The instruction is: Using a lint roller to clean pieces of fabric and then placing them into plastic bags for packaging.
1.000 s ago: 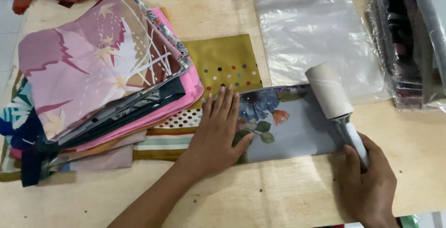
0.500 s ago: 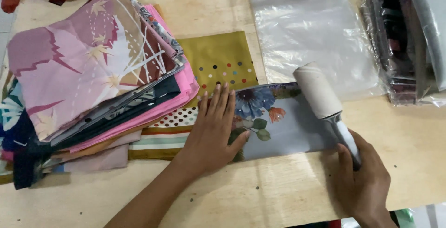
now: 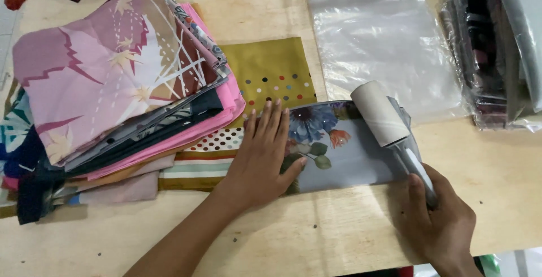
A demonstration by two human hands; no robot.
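A folded grey-blue scarf with a flower print point(image 3: 350, 153) lies on the wooden table point(image 3: 316, 237) near the front edge. My left hand point(image 3: 262, 155) rests flat on its left end, fingers spread, pressing it down. My right hand point(image 3: 437, 220) grips the grey handle of a lint roller point(image 3: 379, 113). The roller's white head lies on the scarf's right part, tilted up and to the left.
A tall stack of folded patterned scarves point(image 3: 118, 85) sits at the left, with an olive dotted scarf point(image 3: 271, 71) under it. A clear plastic bag point(image 3: 384, 34) lies at the back. Bagged dark items point(image 3: 497, 45) are piled at the right edge.
The lint roller has moved left across the floral scarf with my right hand. My left hand stays pressed on the scarf.
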